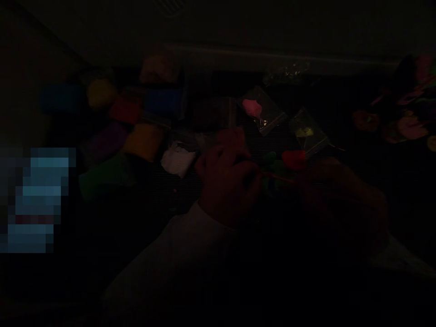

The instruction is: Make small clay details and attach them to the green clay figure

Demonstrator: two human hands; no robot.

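Note:
The picture is very dark. My left hand (228,186) is closed, its fingers curled together, and whatever they hold is hidden. To the right, my right hand (344,200) is closed round one end of a thin stick (277,176), which runs across to the left hand's fingertips. Just behind the stick lies a red rounded piece (293,159) that looks like modelling clay. Beside it are small green pieces (270,158), partly lost in the dark. Against the far side of my left hand rests a dim pinkish-red packet (233,138).
Several packets of coloured clay lie to the left, among them white (179,159), orange (143,141), green (105,177) and blue (163,101). Clear bags with pink clay (252,108) and yellow clay (304,131) lie beyond my hands. Colourful pieces (410,125) sit far right.

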